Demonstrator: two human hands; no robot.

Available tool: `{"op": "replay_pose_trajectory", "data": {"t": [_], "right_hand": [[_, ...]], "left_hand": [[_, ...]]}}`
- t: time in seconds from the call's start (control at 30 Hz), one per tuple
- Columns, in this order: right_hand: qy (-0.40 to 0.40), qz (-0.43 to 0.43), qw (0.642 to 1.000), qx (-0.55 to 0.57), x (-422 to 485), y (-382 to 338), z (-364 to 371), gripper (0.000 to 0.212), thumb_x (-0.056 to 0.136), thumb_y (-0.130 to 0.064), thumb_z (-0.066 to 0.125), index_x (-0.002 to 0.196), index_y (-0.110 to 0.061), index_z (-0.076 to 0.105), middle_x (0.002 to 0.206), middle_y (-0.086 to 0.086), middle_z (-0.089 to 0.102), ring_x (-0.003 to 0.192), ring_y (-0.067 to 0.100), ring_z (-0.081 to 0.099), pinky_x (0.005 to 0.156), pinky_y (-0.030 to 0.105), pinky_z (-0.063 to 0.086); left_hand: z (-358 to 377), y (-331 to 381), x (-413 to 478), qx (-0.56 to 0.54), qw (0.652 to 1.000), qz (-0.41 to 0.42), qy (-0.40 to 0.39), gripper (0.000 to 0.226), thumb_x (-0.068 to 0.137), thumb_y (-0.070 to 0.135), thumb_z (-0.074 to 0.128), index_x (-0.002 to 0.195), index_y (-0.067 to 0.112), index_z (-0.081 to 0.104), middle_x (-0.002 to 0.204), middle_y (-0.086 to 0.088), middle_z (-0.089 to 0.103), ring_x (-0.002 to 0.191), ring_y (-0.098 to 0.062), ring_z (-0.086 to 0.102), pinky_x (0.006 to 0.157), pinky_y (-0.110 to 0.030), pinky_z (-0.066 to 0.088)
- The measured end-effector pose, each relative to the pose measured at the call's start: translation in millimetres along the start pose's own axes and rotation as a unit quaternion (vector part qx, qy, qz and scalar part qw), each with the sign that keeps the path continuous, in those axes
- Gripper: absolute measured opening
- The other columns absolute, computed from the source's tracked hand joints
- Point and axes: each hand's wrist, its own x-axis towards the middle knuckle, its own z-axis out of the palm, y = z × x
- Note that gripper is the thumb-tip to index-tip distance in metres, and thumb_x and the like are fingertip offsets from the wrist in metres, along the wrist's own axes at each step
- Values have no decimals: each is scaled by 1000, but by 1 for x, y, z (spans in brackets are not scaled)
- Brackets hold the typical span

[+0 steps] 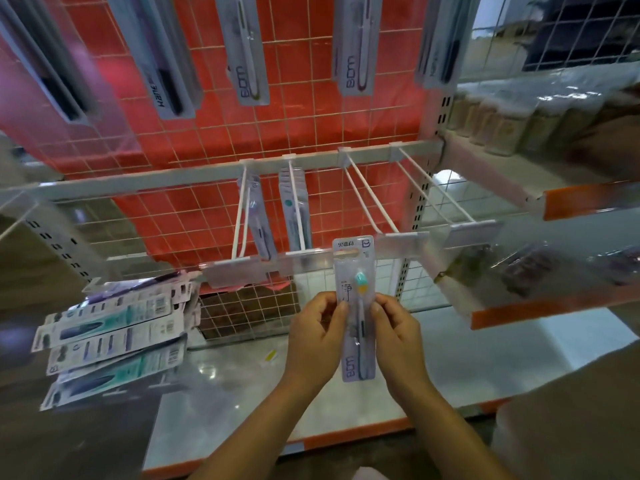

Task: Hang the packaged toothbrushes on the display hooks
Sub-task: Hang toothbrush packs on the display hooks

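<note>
both hands, left hand and right hand, pinch one packaged toothbrush upright, its hang hole level with an empty hook just beyond. a pile of packs waits on the shelf at left; farther back, two hooks already carry packs, so most remains.

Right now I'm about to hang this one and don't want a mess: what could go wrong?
The held toothbrush pack is pinched only at its edges by the left hand and right hand; it could twist and miss the empty hook, whose label plate sits near the pack's hang hole. A low elbow might also nudge the loose pile of packs.
</note>
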Motion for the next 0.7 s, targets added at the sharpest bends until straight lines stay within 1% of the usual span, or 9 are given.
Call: {"op": "replay_pose_trajectory", "data": {"t": [0.1, 0.17, 0.27, 0.37, 0.47, 0.53, 0.57, 0.67, 0.7], "right_hand": [[6, -7, 1000, -2, 5, 16, 1, 22, 99, -14, 46, 90, -28, 61, 85, -6, 67, 77, -2, 67, 62, 12, 52], [10, -13, 1000, 0, 9, 26, 1, 22, 98, -14, 47, 90, -28, 62, 86, -6, 68, 79, 0, 67, 63, 13, 53], [14, -22, 1000, 10, 15, 37, 4, 13, 92, -25, 48, 89, -28, 61, 85, -12, 67, 78, -4, 67, 62, 11, 52], [15, -30, 999, 26, 21, 49, 6, 19, 79, -36, 46, 89, -27, 60, 77, -22, 69, 81, -5, 66, 60, 10, 51], [15, -51, 998, 29, 25, 59, 9, 22, 80, -35, 45, 91, -25, 60, 81, -31, 67, 87, -4, 66, 61, 10, 51], [21, -62, 997, 49, 28, 64, 9, 21, 81, -30, 45, 91, -22, 62, 79, -28, 68, 83, -1, 67, 61, 11, 51], [22, -61, 996, 58, 27, 67, 9, 20, 83, -27, 46, 91, -20, 63, 79, -25, 69, 82, 1, 67, 61, 12, 51], [41, -72, 993, 84, 28, 73, 11, 14, 95, -20, 55, 91, -17, 68, 83, -15, 73, 81, 5, 69, 60, 12, 51], [49, -82, 991, 90, 29, 75, 13, 16, 91, -24, 56, 90, -16, 69, 84, -11, 74, 79, 6, 70, 59, 12, 51]], "left_hand": [[8, -20, 3, -2, 999, 30, 17, 10, 94, 42, 50, 91, 36, 58, 84, 11, 67, 83, -3, 66, 67, -13, 53], [14, -33, 6, -2, 999, 37, 30, 11, 92, 40, 50, 92, 36, 60, 81, 10, 67, 81, -6, 66, 66, -16, 53], [22, -50, 9, -5, 997, 53, 53, 14, 90, 45, 49, 91, 37, 61, 86, 13, 66, 81, -9, 66, 67, -21, 55], [28, -59, 14, -18, 995, 73, 66, 25, 84, 55, 43, 91, 38, 59, 92, 20, 65, 84, -5, 64, 67, -14, 53], [32, -68, 18, -40, 993, 80, 76, 24, 82, 55, 43, 90, 40, 60, 90, 24, 65, 84, -4, 64, 67, -12, 50], [35, -77, 21, -42, 991, 94, 81, 24, 82, 54, 45, 87, 41, 65, 87, 21, 66, 81, -7, 64, 66, -16, 52], [36, -81, 22, -38, 990, 104, 82, 22, 82, 52, 46, 90, 44, 65, 86, 20, 67, 79, -8, 65, 66, -17, 52], [40, -87, 24, -11, 987, 139, 84, 21, 83, 49, 48, 98, 58, 60, 89, 25, 68, 80, -3, 67, 66, -13, 53], [40, -88, 25, -7, 985, 149, 84, 22, 82, 48, 49, 97, 60, 59, 90, 27, 67, 80, 0, 67, 66, -12, 52]]}}
